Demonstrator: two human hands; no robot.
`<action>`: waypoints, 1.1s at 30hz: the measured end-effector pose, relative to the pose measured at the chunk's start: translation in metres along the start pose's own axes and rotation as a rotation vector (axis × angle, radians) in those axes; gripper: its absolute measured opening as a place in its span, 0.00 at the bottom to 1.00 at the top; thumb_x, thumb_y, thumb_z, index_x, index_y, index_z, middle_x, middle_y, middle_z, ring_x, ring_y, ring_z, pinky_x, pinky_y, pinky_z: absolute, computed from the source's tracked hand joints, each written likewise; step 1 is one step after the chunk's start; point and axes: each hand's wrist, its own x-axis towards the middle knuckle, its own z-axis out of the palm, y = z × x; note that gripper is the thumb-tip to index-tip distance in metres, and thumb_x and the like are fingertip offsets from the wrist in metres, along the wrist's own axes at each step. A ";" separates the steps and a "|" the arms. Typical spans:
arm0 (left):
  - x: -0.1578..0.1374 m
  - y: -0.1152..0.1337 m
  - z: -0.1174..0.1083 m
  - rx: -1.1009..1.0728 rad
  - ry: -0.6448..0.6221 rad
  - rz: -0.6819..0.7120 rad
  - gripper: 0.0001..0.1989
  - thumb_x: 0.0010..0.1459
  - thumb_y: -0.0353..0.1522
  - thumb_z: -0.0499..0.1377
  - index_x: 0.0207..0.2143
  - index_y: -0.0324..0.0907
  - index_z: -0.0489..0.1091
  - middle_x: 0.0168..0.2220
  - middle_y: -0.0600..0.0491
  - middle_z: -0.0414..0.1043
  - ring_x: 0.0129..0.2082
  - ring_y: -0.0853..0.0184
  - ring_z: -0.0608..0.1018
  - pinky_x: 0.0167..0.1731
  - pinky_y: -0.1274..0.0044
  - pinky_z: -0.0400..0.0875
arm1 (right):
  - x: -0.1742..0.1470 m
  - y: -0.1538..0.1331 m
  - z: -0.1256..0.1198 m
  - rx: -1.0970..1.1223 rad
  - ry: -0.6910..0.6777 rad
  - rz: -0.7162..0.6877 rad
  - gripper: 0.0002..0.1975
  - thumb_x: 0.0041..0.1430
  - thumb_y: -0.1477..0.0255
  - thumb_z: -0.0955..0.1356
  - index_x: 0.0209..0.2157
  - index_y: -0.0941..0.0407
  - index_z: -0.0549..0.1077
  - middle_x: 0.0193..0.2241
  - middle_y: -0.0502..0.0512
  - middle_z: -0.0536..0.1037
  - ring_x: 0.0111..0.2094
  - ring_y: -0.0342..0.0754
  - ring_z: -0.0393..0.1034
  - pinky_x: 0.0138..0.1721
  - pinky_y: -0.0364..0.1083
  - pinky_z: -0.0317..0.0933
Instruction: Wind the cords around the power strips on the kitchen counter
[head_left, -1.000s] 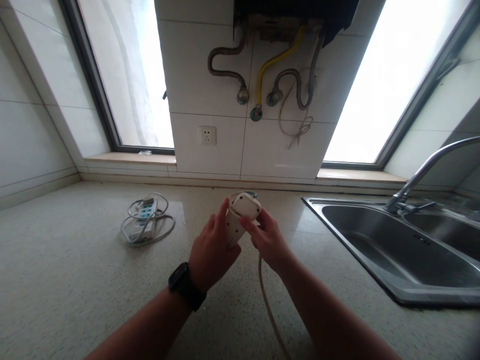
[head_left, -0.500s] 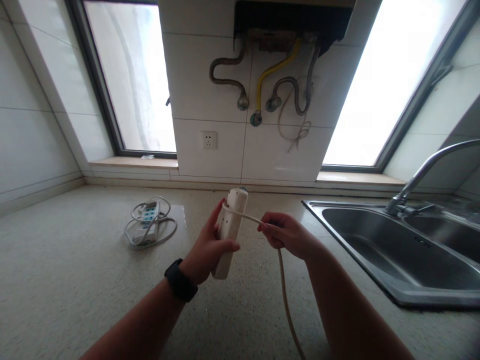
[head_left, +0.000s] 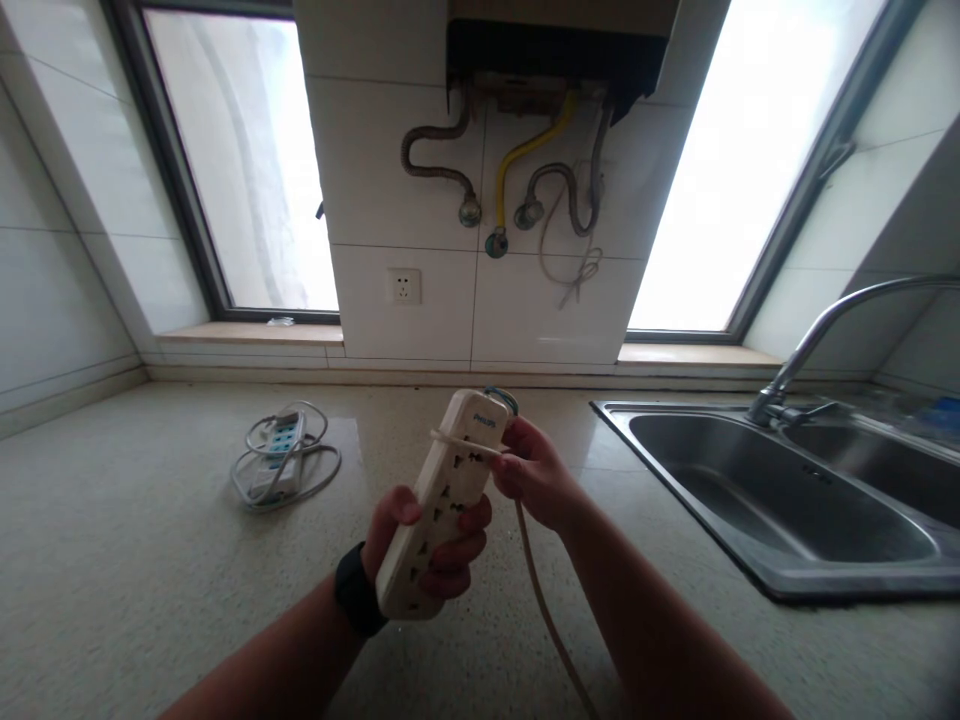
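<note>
A white power strip [head_left: 439,500] is tilted over the counter, its socket face turned up toward me. Gripping its lower half is my left hand [head_left: 450,550], thumb on the left edge and fingers wrapped round the right. A white cord [head_left: 459,440] crosses the strip's face near its far end. At the strip's right edge my right hand [head_left: 534,472] pinches that cord, which then runs down toward the bottom of the view. Greenish-blue wires or cord [head_left: 504,397] show at the strip's far end, just above my right fingers.
On the left of the counter [head_left: 187,580] lies a second power strip [head_left: 283,440] with blue sockets and a grey cord looped over it. A steel double sink [head_left: 727,490] with a faucet [head_left: 810,350] is at right. A wall outlet [head_left: 404,287] sits below hoses.
The power strip has been turned so its socket face shows, and its near end has come closer. My right hand has moved left with the cord, up to the strip's edge.
</note>
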 end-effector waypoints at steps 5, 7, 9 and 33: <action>-0.001 0.002 -0.005 -0.065 -0.019 -0.054 0.20 0.44 0.44 0.60 0.34 0.39 0.65 0.27 0.55 0.53 0.19 0.78 0.55 0.10 0.88 0.53 | -0.004 -0.004 0.002 -0.042 -0.017 0.000 0.29 0.48 0.61 0.76 0.48 0.51 0.64 0.30 0.41 0.71 0.15 0.24 0.48 0.14 0.32 0.42; 0.000 0.000 -0.009 -0.072 -0.026 -0.034 0.22 0.45 0.44 0.59 0.38 0.38 0.67 0.28 0.54 0.56 0.19 0.78 0.58 0.11 0.88 0.56 | -0.004 -0.005 0.003 -0.031 -0.054 0.030 0.27 0.48 0.61 0.75 0.47 0.52 0.65 0.24 0.39 0.66 0.15 0.25 0.48 0.14 0.33 0.41; 0.000 -0.002 -0.014 -0.040 -0.040 0.027 0.24 0.47 0.45 0.57 0.43 0.39 0.67 0.31 0.53 0.60 0.19 0.76 0.64 0.11 0.87 0.60 | -0.005 -0.005 0.004 -0.006 -0.073 0.042 0.25 0.48 0.60 0.75 0.45 0.54 0.67 0.21 0.38 0.63 0.14 0.25 0.48 0.14 0.33 0.41; 0.014 0.003 -0.014 1.604 0.870 0.399 0.44 0.56 0.37 0.65 0.66 0.44 0.41 0.59 0.40 0.62 0.56 0.55 0.70 0.55 0.61 0.63 | 0.003 0.005 0.009 -0.247 0.289 0.024 0.27 0.44 0.56 0.76 0.41 0.59 0.73 0.37 0.53 0.78 0.21 0.26 0.57 0.19 0.32 0.50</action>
